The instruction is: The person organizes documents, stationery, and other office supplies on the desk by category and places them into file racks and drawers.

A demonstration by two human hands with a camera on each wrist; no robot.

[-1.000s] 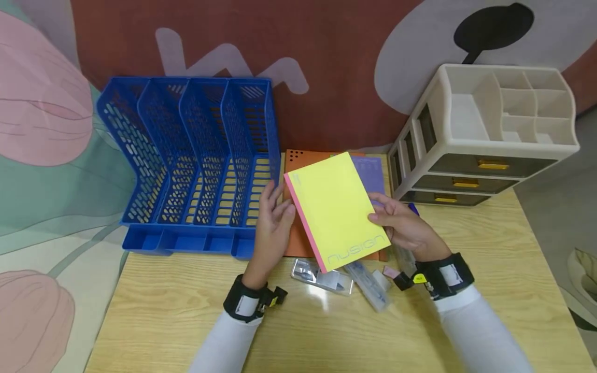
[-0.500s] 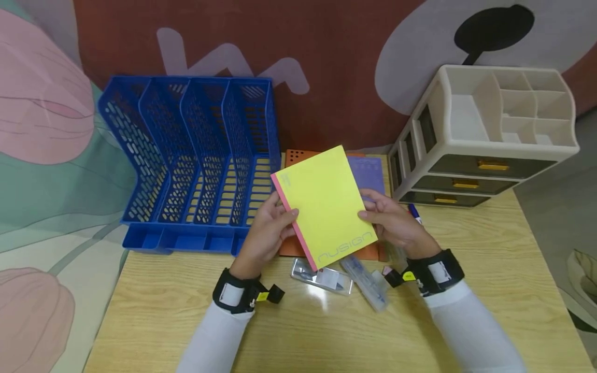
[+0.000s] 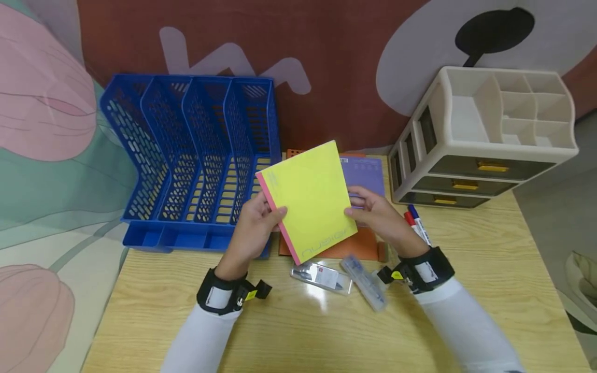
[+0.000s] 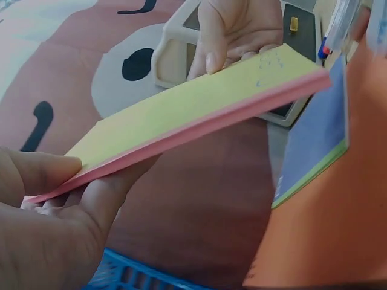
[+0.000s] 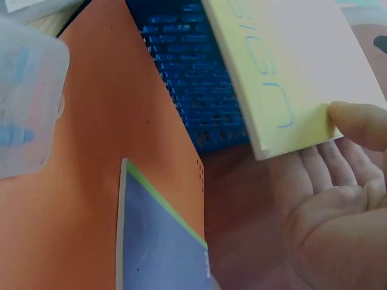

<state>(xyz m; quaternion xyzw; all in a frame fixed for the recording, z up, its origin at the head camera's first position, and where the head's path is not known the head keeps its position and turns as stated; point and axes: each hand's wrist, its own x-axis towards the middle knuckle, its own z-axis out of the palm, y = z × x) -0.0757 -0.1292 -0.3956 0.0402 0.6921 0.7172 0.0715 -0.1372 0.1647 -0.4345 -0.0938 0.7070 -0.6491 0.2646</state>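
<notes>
A yellow notebook (image 3: 310, 199) with a pink spine is held up between both hands, tilted, over the things on the table. My left hand (image 3: 254, 225) pinches its spine side, thumb on the cover and fingers beneath, as the left wrist view shows too. On the opposite edge, my right hand (image 3: 380, 217) grips it the same way, with the thumb (image 5: 357, 124) on top near a corner. Beneath the notebook lie an orange folder (image 3: 345, 246) and a purple notebook (image 3: 368, 176), both partly hidden by it.
A blue four-slot file rack (image 3: 186, 150) stands at the left. At the right is a white drawer organizer (image 3: 508, 134). Near the front lie a clear case (image 3: 322, 277) and a translucent pen box (image 3: 364, 282). Red and blue markers (image 3: 418, 225) lie by the right wrist.
The yellow notebook has moved left, toward the rack, carried by both hands. My left hand has gone from beside the spine to pinching it. The markers have come into sight.
</notes>
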